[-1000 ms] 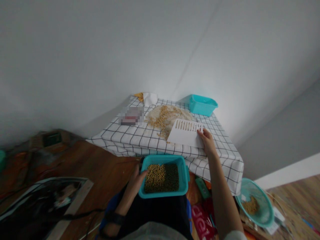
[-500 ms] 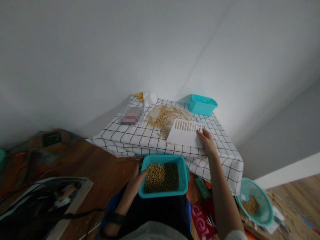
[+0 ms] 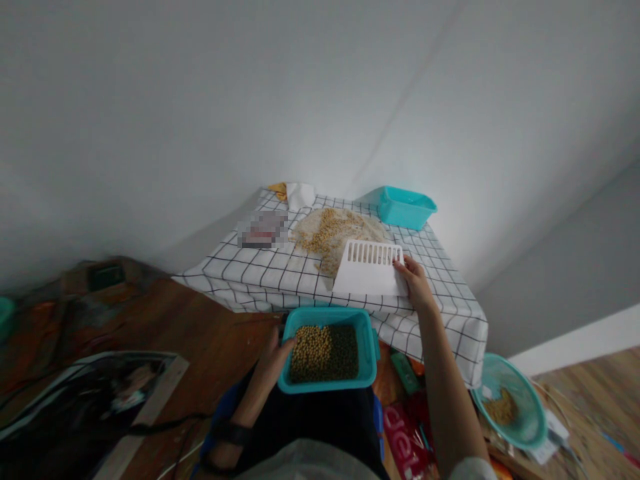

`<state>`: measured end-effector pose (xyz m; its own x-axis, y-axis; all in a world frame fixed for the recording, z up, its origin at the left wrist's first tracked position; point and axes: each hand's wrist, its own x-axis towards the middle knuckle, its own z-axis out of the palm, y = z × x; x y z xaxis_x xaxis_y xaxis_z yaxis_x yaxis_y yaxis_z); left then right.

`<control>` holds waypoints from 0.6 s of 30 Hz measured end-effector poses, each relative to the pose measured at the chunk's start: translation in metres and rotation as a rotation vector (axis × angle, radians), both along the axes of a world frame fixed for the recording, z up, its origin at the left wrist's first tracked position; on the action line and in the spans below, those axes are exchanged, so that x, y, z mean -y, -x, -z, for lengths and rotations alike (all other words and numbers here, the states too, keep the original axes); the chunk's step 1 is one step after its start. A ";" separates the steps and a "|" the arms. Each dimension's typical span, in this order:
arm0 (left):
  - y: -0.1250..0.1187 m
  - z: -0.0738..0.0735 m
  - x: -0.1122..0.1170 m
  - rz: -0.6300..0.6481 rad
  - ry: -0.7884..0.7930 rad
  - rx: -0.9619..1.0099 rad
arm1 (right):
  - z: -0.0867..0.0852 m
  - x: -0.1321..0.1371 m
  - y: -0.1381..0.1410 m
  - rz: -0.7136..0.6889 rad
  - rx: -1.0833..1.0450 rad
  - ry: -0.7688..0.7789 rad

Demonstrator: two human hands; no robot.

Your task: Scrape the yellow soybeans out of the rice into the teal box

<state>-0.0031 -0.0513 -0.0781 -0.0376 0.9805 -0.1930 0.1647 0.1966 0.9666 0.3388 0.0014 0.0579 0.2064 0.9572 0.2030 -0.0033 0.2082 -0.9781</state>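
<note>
Scoop [image 3: 369, 270] of smooth white plastic, a flat four-sided panel with a row of narrow slots along its far edge, rests on the surface [image 3: 260, 270] at the near side of a loose pile [image 3: 330, 230] of pale yellow beans. Right hand [image 3: 414, 283] is clamped on the scoop's right edge, fingers at the top corner. Left hand [image 3: 274, 357] grips the left rim of a rectangular teal plastic tub [image 3: 369, 347], held just below the surface's front edge; the two hands are well apart. Tub contents are granular: yellow beans [image 3: 311, 350] on the left, dark green ones on the right. A white cloth [image 3: 450, 330] with a thin black grid covers the surface and drapes over its edges. A second teal tub [image 3: 404, 207] stands at the far right corner. A round teal bowl [image 3: 520, 423] lies on the floor at right. Compared with one second ago, the scoop has turned slightly, its slotted edge squarer to the view; the left hand and tub are unchanged.
</note>
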 end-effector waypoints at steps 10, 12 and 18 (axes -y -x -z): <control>0.000 0.004 0.000 0.018 -0.005 0.009 | 0.005 -0.006 -0.002 0.063 -0.061 -0.053; 0.000 0.005 -0.001 0.016 0.003 0.000 | 0.006 -0.006 -0.002 0.077 -0.074 -0.053; 0.001 0.009 -0.002 0.026 0.006 -0.017 | 0.000 -0.016 -0.003 0.166 -0.118 -0.083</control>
<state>-0.0042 -0.0496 -0.0867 -0.0151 0.9800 -0.1982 0.1867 0.1975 0.9624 0.3418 0.0174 0.0575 0.3865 0.8892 0.2448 -0.0759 0.2952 -0.9524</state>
